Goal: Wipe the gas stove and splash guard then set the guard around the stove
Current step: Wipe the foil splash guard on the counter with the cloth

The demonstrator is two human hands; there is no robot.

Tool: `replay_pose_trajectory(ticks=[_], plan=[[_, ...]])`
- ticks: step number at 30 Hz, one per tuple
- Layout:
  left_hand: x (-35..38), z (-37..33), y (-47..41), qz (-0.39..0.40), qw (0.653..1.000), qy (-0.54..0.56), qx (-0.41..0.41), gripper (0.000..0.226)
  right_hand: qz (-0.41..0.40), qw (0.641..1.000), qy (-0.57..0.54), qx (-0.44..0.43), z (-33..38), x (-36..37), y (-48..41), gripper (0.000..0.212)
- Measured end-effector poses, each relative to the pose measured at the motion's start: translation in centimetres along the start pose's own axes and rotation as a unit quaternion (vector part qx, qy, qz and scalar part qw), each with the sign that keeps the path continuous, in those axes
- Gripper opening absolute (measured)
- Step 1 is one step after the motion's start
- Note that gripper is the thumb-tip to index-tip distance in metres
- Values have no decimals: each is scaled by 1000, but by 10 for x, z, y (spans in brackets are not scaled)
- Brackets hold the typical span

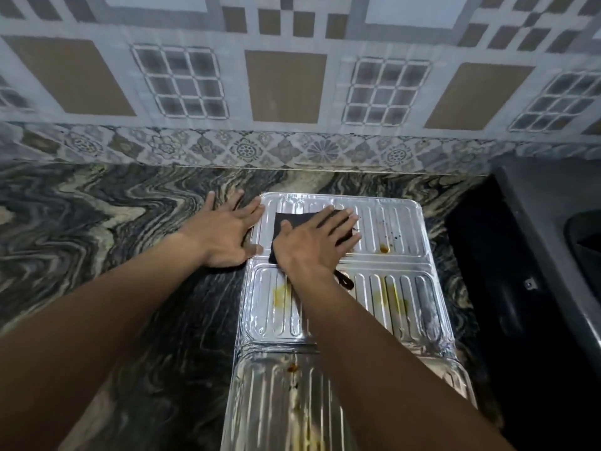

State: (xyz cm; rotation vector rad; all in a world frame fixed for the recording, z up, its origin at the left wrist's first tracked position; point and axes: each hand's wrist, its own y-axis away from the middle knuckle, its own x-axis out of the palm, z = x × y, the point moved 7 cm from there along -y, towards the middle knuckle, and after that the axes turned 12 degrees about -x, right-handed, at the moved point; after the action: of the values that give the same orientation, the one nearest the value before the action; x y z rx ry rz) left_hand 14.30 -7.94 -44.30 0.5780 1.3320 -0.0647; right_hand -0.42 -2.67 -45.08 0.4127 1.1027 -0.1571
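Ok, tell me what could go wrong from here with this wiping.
1. The splash guard looks thin and ribbed; the right hand pressing the black cloth flat on it might dent or crease it.
2. Only the left hand steadies its edge, so it could slide on the smooth countertop.
3. The orange spot and yellow stains lie beyond the cloth and may get smeared or missed.

splash guard (390,288) shiny ribbed foil-like metal; cloth (286,226) matt black; counter (97,216) polished veined stone.

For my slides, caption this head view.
Right hand presses black cloth on stained splash guard lying flat; left hand touches its edge.
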Motion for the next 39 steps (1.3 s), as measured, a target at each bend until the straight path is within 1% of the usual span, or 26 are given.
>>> replay_pose_trajectory(ticks=[3, 4, 5, 9, 10, 13, 14, 15, 18, 21, 23, 25, 28, 30, 33, 36, 39], plan=[[2, 1, 0, 7, 1000, -1, 1, 87, 20, 999, -36, 33, 6, -1, -6, 91], [2, 1, -1, 9, 1000, 1, 1, 87, 24, 998, -45, 30, 8, -3, -10, 91], [1, 1, -2, 11, 1000, 2, 0, 87, 23, 998, -50, 14, 9, -5, -15, 90], [0, 0, -3, 20, 1000, 2, 3, 88, 10, 994, -51, -100, 9, -13, -29, 87], [1, 0, -2, 24, 1000, 1, 3, 88, 6, 993, -47, -104, 8, -12, -27, 86], [4, 3, -1, 25, 1000, -5, -1, 87, -9, 997, -29, -65, 10, -2, -20, 78], [4, 3, -1, 24, 1000, -7, -1, 87, -15, 997, -17, -69, 13, 3, -19, 76], [4, 2, -1, 25, 1000, -9, -1, 87, -22, 996, 2, -92, 16, 7, -19, 73], [6, 2, -2, 27, 1000, -10, -1, 87, -35, 979, 50, -196, 16, 12, -19, 67], [7, 2, -3, 32, 999, -19, -6, 88, -18, 964, 60, -257, 3, 6, -23, 65], [6, 2, -5, 35, 999, -28, -10, 88, -3, 957, 79, -279, -7, 0, -27, 64], [4, 0, -5, 37, 999, -34, -13, 87, 6, 957, 93, -275, -19, -6, -30, 63], [1, -3, -3, 46, 998, -43, -22, 87, 9, 964, 103, -247, -39, -15, -30, 61], [-1, -4, -3, 54, 997, -45, -27, 87, 2, 972, 110, -208, -56, -23, -28, 61], [-5, -4, -3, 61, 997, -17, -35, 88, -3, 982, 109, -153, -79, -32, -27, 62], [-7, -7, 0, 47, 999, 3, -27, 87, -6, 989, 74, -131, -89, -36, -26, 64], [3, -11, 6, 50, 999, -10, -16, 84, -21, 989, 79, -124, -90, -37, -25, 63]])
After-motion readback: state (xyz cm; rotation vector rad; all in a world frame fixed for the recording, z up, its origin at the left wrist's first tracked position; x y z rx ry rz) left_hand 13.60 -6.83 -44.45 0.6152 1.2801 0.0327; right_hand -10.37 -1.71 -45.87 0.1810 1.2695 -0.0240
